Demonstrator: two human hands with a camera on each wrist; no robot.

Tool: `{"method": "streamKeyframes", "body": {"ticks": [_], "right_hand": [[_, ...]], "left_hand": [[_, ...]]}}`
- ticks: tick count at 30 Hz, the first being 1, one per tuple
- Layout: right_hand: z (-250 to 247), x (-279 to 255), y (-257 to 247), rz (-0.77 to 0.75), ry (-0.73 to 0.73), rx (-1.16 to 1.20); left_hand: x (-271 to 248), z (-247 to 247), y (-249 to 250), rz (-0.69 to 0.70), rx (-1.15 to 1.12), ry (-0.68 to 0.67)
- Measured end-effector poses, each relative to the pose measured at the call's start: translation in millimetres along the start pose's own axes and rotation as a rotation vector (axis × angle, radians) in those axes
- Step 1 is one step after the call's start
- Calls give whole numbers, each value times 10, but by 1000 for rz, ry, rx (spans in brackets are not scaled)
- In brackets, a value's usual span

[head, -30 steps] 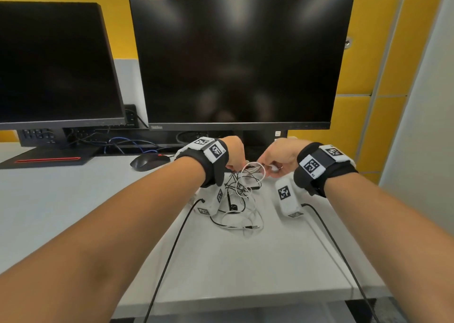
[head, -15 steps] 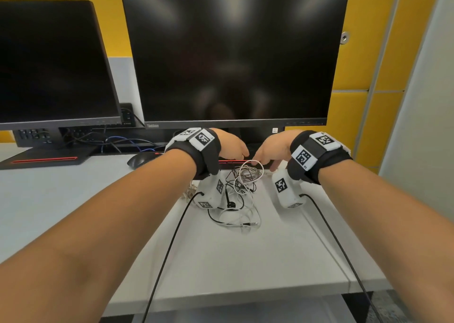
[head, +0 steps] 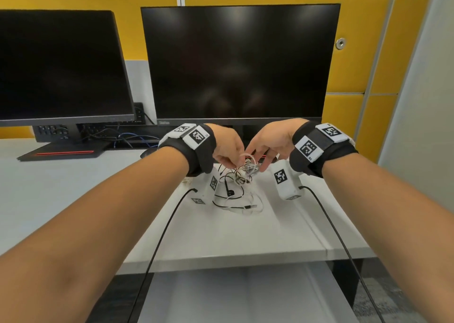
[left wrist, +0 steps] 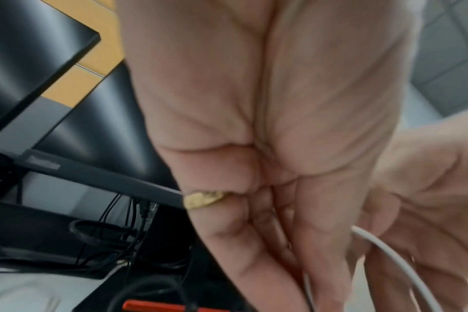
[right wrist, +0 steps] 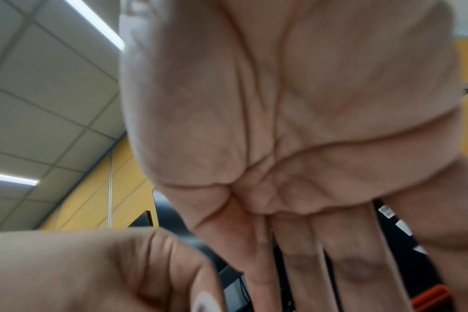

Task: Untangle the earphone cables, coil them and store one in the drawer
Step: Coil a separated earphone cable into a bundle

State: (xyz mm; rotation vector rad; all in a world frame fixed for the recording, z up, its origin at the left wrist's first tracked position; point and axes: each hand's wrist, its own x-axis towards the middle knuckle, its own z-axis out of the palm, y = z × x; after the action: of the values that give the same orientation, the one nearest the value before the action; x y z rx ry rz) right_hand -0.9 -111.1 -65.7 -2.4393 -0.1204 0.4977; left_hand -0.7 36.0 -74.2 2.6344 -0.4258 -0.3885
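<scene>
Earphone cables [head: 242, 175] blur into one knot between pinching hands [head: 228, 148].

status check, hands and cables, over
Left hand and right hand both pinch white cable. Black cable still knotted in, trailing on desk. Nothing coiled.

White desk [head: 73, 199] bears two monitors [head: 235, 64], mouse [head: 147, 153], tangled earphone cables [head: 235, 194] lying near front centre.
</scene>
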Motion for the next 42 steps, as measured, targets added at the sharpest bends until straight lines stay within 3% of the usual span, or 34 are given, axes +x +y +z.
{"method": "streamKeyframes", "body": {"ticks": [3,9,13,16,19,23,28,31,35,42], "right_hand": [[-6,-58,-34,-13,22,61],[29,-154,-85,-109,0,-55],[60,-204,-128,-192,180,72],[-25,-269,-181,-253,324,195],[-99,-324,-231,-317,400,310],[-119,-303,-273,-395,469,488],[-93,-266,-312,-409,394,776],[-113,-223,-270,-389,313,696],[-77,-172,-272,-335,281,521],[-141,5,-204,-293,308,646]], "left_hand": [[-118,-175,20,98,-195,141],[-350,-469,170,300,-476,361],[-436,-557,249,365,-621,472],[-424,-529,220,275,-624,550],[-422,-406,183,188,-649,434],[-386,-226,145,253,-825,243],[-236,-120,41,264,-876,357],[-183,-98,-5,252,-873,330],[-208,-70,15,341,-934,225],[-96,-16,-99,339,-1081,203]]}}
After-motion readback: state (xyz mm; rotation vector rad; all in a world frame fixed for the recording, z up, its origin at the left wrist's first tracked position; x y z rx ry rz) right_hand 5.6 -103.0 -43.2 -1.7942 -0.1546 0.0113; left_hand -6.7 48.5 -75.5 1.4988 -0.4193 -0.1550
